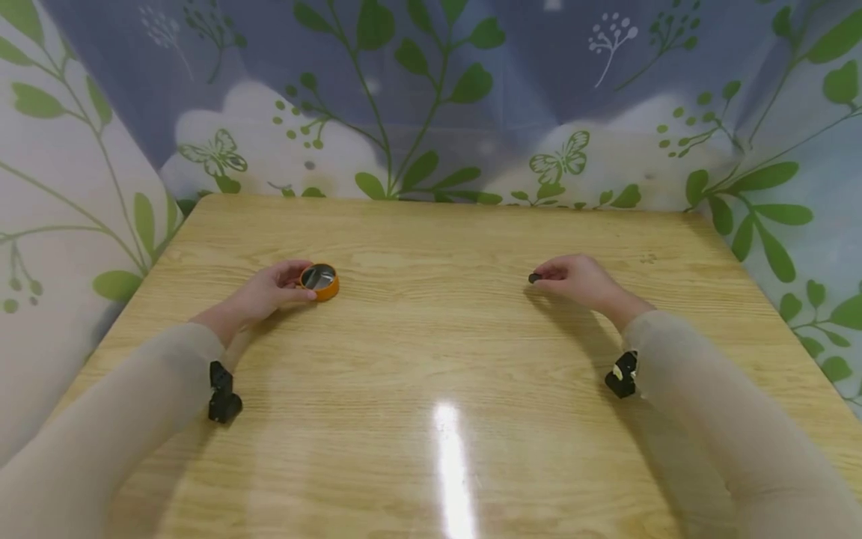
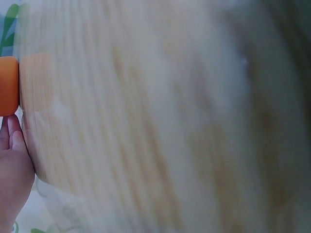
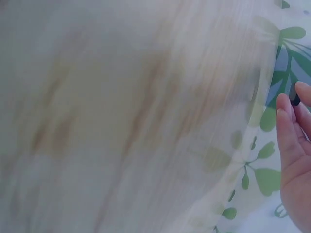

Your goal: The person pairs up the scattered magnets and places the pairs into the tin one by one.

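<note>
A small round orange container (image 1: 328, 293) with an open top and a shiny grey inside is at the left of the table. My left hand (image 1: 268, 290) holds it from its left side, thumb at the near side and fingers behind. In the left wrist view the orange wall (image 2: 8, 87) is at the left border, close against the tabletop, and fingers (image 2: 13, 133) touch it. Over the right half of the table, my right hand (image 1: 578, 281) pinches a small black round piece (image 1: 534, 278) between thumb and fingers. The right wrist view shows this dark piece (image 3: 293, 95) partly hidden by fingertips.
A light wood table (image 1: 417, 337) spreads under both hands, with a bright light reflection near its front. Leaf-patterned curtains (image 1: 431, 97) close off the back and both sides. Black wrist cameras (image 1: 224, 393) hang at both sleeves.
</note>
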A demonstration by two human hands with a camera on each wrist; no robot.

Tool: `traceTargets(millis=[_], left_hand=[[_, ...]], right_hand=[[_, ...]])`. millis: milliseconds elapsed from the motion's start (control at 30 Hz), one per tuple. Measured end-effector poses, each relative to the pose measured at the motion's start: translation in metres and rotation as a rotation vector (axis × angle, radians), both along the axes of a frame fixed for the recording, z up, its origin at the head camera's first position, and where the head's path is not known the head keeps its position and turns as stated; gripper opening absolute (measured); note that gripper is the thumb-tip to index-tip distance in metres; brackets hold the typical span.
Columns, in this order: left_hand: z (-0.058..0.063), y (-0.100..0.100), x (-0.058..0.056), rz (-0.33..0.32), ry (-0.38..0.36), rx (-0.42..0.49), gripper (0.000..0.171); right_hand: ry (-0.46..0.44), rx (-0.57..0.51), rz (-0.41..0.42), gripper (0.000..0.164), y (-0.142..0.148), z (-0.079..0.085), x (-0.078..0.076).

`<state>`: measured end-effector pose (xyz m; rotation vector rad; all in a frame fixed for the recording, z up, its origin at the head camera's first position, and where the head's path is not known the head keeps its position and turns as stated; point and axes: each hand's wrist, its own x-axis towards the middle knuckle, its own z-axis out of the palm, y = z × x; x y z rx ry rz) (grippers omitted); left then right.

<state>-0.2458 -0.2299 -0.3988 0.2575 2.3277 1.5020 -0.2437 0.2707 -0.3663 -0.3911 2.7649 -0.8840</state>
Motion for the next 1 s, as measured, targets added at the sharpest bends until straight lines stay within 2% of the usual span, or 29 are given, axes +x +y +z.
traceTargets(millis=[233, 433, 567, 1000], left_hand=[[0.002, 0.002, -0.001, 0.009, 0.021, -0.035, 0.072], [0.0, 0.002, -0.002, 0.012, 0.002, -0.023, 0.072], [0.001, 0.001, -0.002, 0.009, 0.012, -0.047, 0.075], [-0.003, -0.002, 0.0, 0.008, 0.018, -0.061, 0.077]], right_hand=[[0.021, -0.035, 0.015, 0.037, -0.017, 0.002, -0.004], [0.014, -0.074, 0.02, 0.035, -0.033, 0.001, -0.009], [0.022, -0.106, 0.028, 0.033, -0.044, 0.002, -0.009], [0.003, -0.162, 0.002, 0.034, -0.06, 0.0, -0.009]])
